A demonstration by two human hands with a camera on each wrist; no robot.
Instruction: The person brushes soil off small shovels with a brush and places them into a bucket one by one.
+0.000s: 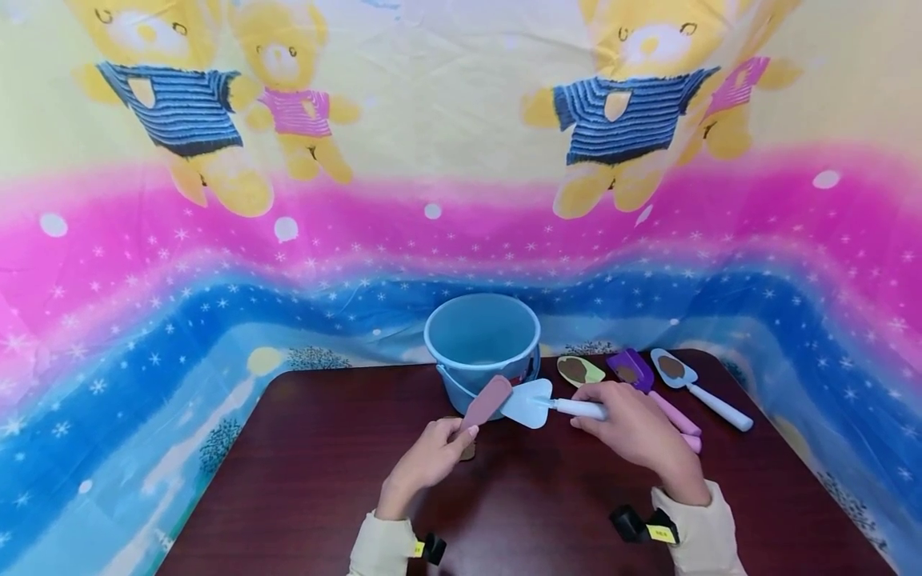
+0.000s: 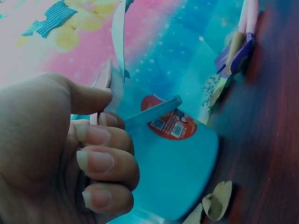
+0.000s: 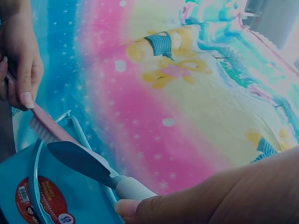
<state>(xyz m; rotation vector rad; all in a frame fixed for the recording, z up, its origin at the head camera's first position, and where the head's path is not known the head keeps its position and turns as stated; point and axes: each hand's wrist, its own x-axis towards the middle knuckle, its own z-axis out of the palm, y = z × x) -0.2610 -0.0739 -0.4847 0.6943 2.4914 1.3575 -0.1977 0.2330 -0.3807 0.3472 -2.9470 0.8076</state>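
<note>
In the head view my left hand [image 1: 430, 454] grips a pink brush [image 1: 487, 402] by its handle. White bristles [image 3: 41, 130] show on its underside in the right wrist view. My right hand [image 1: 634, 424] holds a small light blue toy shovel [image 1: 529, 404] by its white handle. The brush head lies against the shovel blade [image 3: 79, 161], in front of the blue bucket [image 1: 454, 384]. That bucket stands upright with its handle hanging down, and a red label [image 2: 172, 122] is on its side. My left palm hides most of the brush in the left wrist view.
At the back right of the dark table [image 1: 324, 472] lie a green shovel [image 1: 587, 370], a purple shovel [image 1: 637, 368] and a light blue shovel [image 1: 691, 380], with brown patches on their blades. Small tan pieces [image 2: 218, 200] lie by the bucket. A patterned cloth [image 1: 403, 240] hangs behind.
</note>
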